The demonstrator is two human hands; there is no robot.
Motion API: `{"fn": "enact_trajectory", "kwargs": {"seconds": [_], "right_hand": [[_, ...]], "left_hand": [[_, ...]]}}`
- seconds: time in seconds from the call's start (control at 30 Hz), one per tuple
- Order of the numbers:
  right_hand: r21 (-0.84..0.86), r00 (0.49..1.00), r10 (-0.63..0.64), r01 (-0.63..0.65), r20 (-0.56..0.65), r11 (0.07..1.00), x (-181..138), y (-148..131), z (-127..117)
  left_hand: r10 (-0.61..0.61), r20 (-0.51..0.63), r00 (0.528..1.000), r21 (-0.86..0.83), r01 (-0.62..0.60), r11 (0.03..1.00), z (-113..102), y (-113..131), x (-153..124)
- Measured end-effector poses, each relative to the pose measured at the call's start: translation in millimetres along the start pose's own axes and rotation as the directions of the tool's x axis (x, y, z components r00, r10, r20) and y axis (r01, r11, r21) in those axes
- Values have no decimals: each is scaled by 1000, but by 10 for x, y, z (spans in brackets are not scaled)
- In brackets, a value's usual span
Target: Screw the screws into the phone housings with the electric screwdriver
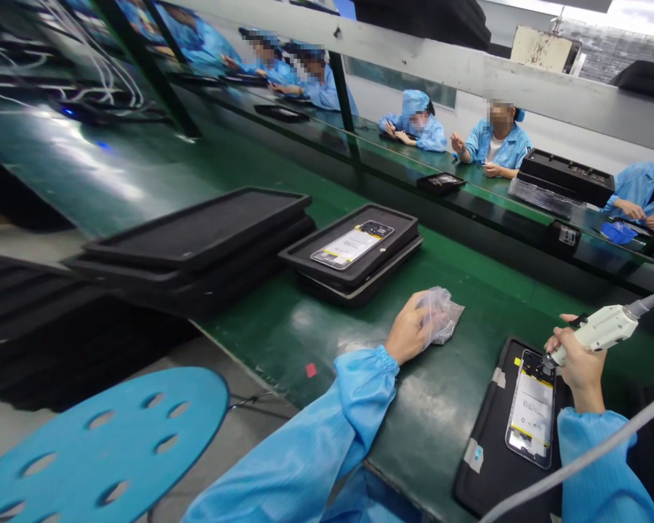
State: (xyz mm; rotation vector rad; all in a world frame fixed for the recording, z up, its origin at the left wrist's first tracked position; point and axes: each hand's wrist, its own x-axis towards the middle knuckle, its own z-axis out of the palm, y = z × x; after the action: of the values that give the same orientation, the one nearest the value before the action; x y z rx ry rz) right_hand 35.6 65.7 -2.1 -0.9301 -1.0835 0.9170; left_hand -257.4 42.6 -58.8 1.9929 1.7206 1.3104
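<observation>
My right hand is wrapped around a white electric screwdriver with a ribbed grey hose. The screwdriver's tip points down at the upper end of an opened phone, where dark parts sit above a white battery. Beneath the phone lies a black pad with pieces of tape on it. Further left, my left hand has its fingers closed on a crumpled clear plastic bag. A flat silvery packet lies under the bag on the green bench; its contents cannot be made out.
Another opened phone rests on stacked black trays. Larger black trays are piled left of it. A blue stool with holes stands beside the bench. A grey cable crosses near my right sleeve. Several co-workers sit opposite.
</observation>
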Motion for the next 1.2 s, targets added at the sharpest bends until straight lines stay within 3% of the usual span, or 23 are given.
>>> {"fn": "enact_trajectory", "kwargs": {"seconds": [0.3, 0.4, 0.47, 0.53, 0.6, 0.67, 0.73, 0.8, 0.87, 1.03, 1.2], "right_hand": [[-24, 1000, -23, 23, 21, 999, -60, 87, 119], [-31, 999, -35, 36, 15, 999, -55, 133, 178], [-42, 999, -40, 41, 14, 998, -49, 158, 213], [-55, 999, -40, 41, 14, 998, -43, 174, 237], [-72, 999, -37, 38, 16, 997, -41, 182, 249], [-92, 999, -33, 35, 17, 995, -42, 183, 253], [-112, 999, -31, 33, 21, 993, -45, 181, 257], [-131, 999, -30, 34, 29, 991, -49, 175, 261], [-144, 999, -29, 34, 37, 989, -52, 168, 265], [-154, 999, -25, 31, 37, 988, -54, 152, 267], [-158, 999, -19, 24, 32, 987, -54, 157, 272]], "left_hand": [[-43, -82, 996, -27, 41, 999, 12, 38, -10], [-38, -193, 980, -50, 29, 998, -36, 65, 2], [4, -369, 929, -30, -16, 999, -123, 129, -5], [54, -551, 833, 38, -40, 998, -243, 252, -39], [122, -637, 761, 80, -93, 992, -353, 426, -103], [198, -590, 783, 28, -225, 974, -397, 624, -181], [238, -444, 864, -115, -318, 941, -335, 805, -248], [203, -282, 938, -268, -280, 922, -168, 930, -281], [116, -163, 980, -391, -173, 904, 58, 984, -283], [-74, 35, 997, -544, 81, 835, 492, 911, -271], [-164, 136, 977, -579, 213, 787, 542, 837, -298]]}}
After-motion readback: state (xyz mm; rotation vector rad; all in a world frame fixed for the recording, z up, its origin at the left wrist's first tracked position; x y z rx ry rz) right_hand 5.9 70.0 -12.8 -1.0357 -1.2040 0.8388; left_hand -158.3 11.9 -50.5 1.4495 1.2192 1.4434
